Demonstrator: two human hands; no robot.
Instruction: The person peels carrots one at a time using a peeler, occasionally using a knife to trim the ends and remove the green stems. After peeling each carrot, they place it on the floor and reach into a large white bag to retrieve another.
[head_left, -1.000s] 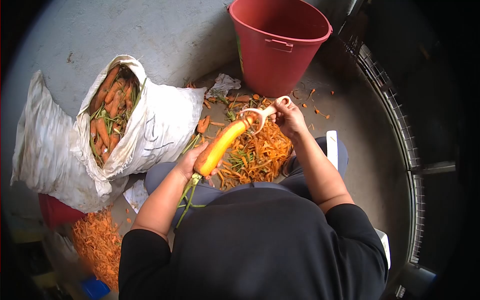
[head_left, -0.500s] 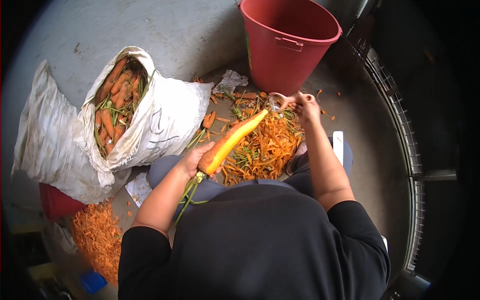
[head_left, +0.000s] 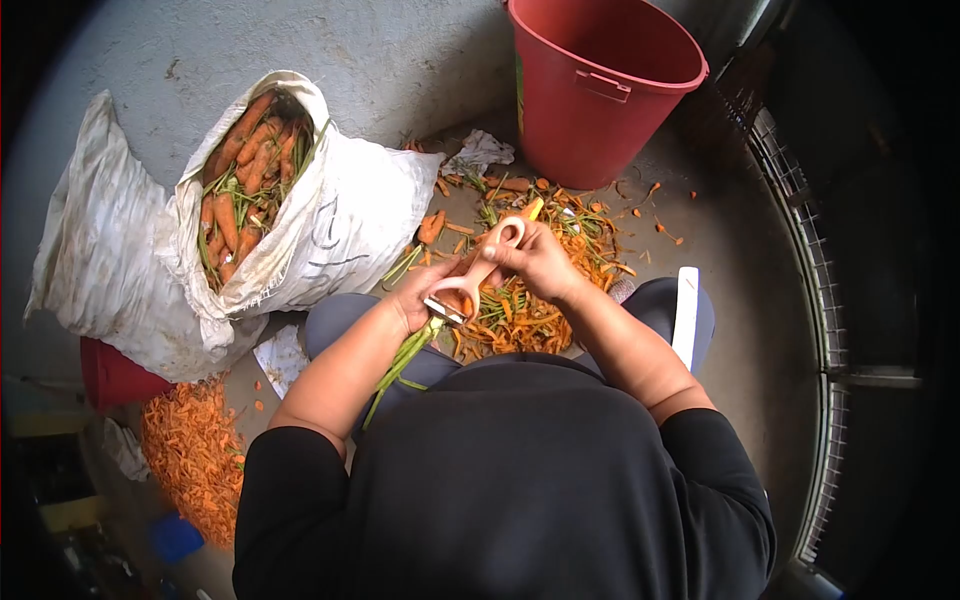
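In my left hand (head_left: 424, 293) lies a long carrot, its green stalks (head_left: 405, 352) hanging toward my lap. Most of its body is hidden by the peeler and my hands, but the yellow-orange tip (head_left: 536, 209) shows beyond them. My right hand (head_left: 540, 262) is closed around the pale peach handle of a peeler (head_left: 479, 272). The blade end sits over the carrot's stalk end, close to my left fingers. Below both hands a heap of carrot peelings (head_left: 520, 325) covers the floor between my legs.
A white sack (head_left: 345, 225) of unpeeled carrots (head_left: 262, 150) leans at the left beside another crumpled sack (head_left: 95, 230). A tall red bucket (head_left: 605, 115) stands ahead. More peelings (head_left: 190, 460) are piled at lower left. A metal grille (head_left: 815, 235) runs along the right.
My right hand has moved left and toward me, bringing the peeler from beyond the carrot's tip to its stalk end. The view has shifted slightly.
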